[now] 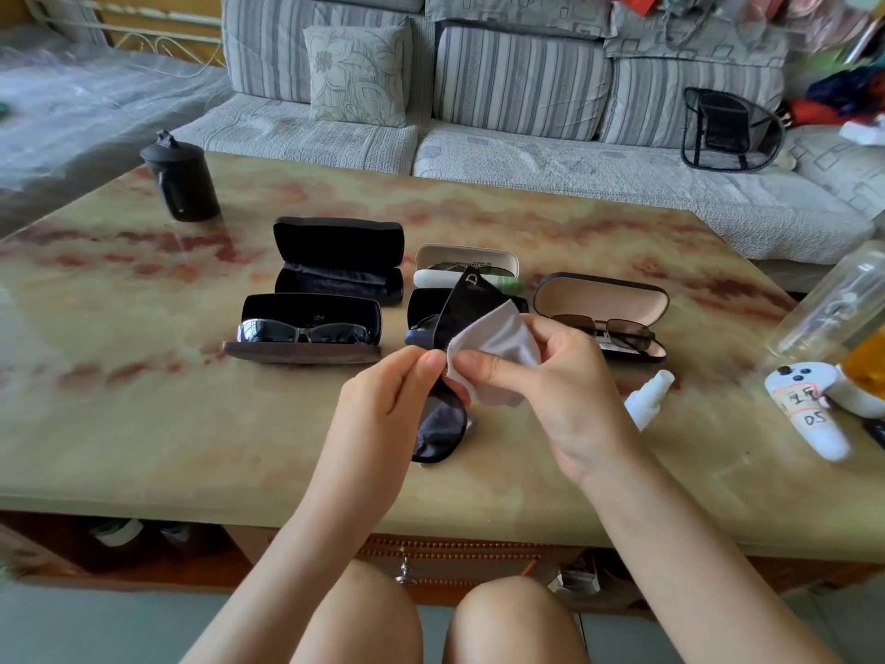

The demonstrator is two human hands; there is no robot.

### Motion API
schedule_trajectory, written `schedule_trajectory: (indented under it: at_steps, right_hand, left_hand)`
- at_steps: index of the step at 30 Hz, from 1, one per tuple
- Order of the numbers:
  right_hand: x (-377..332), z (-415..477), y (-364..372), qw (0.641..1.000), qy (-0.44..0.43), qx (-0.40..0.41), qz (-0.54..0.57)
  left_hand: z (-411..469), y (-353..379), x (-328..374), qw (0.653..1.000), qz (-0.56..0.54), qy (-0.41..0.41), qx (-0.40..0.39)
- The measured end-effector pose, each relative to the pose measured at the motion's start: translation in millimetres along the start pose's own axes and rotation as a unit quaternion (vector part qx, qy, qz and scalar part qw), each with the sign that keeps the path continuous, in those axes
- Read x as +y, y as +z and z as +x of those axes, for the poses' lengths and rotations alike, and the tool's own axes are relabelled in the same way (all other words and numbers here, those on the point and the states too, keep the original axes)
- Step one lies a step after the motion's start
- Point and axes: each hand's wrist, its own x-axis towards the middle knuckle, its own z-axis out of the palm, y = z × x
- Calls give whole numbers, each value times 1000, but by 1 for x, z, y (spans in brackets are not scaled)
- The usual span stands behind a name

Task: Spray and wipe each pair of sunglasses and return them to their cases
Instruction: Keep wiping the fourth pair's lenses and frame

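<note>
My left hand [383,404] pinches a pair of black sunglasses [440,426], held upright above the marble table [143,424], one dark lens hanging below my fingers and a temple with a gold letter pointing up. My right hand [550,381] grips a white wiping cloth [498,349] folded over the upper lens. Several open cases lie behind: a black empty one [337,261], a brown one with silver-framed sunglasses [306,328], a white one [467,266], a dark one [421,304] partly hidden by the held pair, and a black one with brown glasses [603,313]. A small white spray bottle [646,397] lies right of my right hand.
A black lidded cup [182,179] stands at the table's far left. At the right edge are a clear bottle [833,299], an orange container [867,366] and a white controller [809,414]. A grey striped sofa [479,88] runs behind the table. My knees are below the front edge.
</note>
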Motion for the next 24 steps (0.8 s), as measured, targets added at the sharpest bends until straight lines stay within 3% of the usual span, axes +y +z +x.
schedule_trajectory:
  at_steps: [10, 19, 21, 24]
  right_hand:
    - [-6, 5, -23, 997, 16, -73, -19]
    - [-25, 24, -40, 997, -29, 36, -61]
    - [-41, 36, -39, 990, -57, -2, -132]
    - [-59, 48, -22, 959, -96, -124, -235]
  left_hand:
    - [3, -6, 3, 999, -12, -1, -42]
    - [7, -22, 7, 993, 27, -20, -117]
    - [9, -26, 9, 989, 50, -17, -141]
    - [14, -30, 12, 984, 56, -21, -170]
